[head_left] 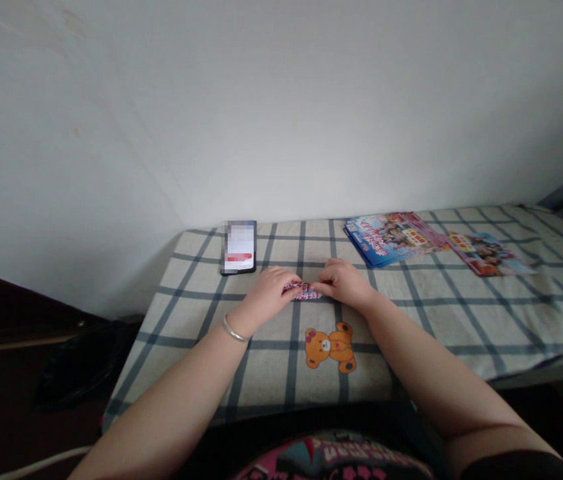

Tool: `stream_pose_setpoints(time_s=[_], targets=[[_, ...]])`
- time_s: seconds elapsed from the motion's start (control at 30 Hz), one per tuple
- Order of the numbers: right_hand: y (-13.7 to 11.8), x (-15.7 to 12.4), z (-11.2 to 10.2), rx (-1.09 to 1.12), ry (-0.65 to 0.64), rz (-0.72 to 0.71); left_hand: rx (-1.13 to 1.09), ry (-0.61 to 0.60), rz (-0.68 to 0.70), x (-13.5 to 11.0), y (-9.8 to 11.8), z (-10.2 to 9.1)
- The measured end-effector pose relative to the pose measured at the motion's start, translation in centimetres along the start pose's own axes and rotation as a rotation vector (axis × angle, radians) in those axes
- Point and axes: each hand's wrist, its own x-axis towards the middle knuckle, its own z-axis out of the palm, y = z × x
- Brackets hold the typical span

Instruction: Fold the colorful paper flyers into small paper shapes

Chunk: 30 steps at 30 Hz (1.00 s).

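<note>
A small folded strip of printed paper (308,293), pink, white and dark in pattern, lies low over the checked tablecloth (261,373). My left hand (272,292), with a silver bangle at the wrist, pinches its left end. At the right end, my right hand (345,283) is closed with thumb and fingers on the paper. The fingers cover part of the strip, so its full shape is hidden. Just in front of the hands, an orange teddy bear picture (330,348) shows on the cloth.
A phone (240,247) with a lit screen lies behind my left hand. Toward the back right is a stack of colourful leaflets (386,237), with another leaflet (491,253) beside it. A white wall (281,107) borders the table's back. A black plastic bag (84,363) sits low at left.
</note>
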Motion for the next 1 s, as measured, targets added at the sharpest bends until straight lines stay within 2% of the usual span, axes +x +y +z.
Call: stream_pose_setpoints(time_s=[0.17, 0.3, 0.5, 0.6, 0.7, 0.8, 0.9, 1.0], targets=[[0.0, -0.1, -0.5, -0.023, -0.035, -0.030, 0.007, -0.003, -0.013, 0.1, 0.2, 0.0], [0.1, 0.0, -0.6, -0.053, -0.013, -0.052, 0.013, 0.002, -0.021, 0.1, 0.2, -0.1], [0.5, -0.1, -0.7, -0.128, 0.005, 0.016, 0.075, 0.008, -0.020, 0.2, 0.4, -0.5], [0.1, -0.2, -1.0, -0.210, 0.036, 0.086, 0.110, 0.032, -0.002, 0.2, 0.7, -0.6], [-0.9, -0.2, -1.3, -0.278, 0.048, 0.090, 0.111, 0.036, 0.010, 0.0, 0.6, -0.7], [-2.0, -0.2, -1.4, -0.316, 0.144, 0.089, 0.087, 0.030, 0.000, -0.1, 0.3, -0.5], [-2.9, 0.0, -1.0, -0.248, 0.126, 0.010, 0.070, 0.026, 0.011, -0.1, 0.2, -0.4], [-3.6, 0.3, -0.5, -0.271, 0.072, -0.060, 0.103, 0.030, 0.041, 0.0, 0.3, -0.3]])
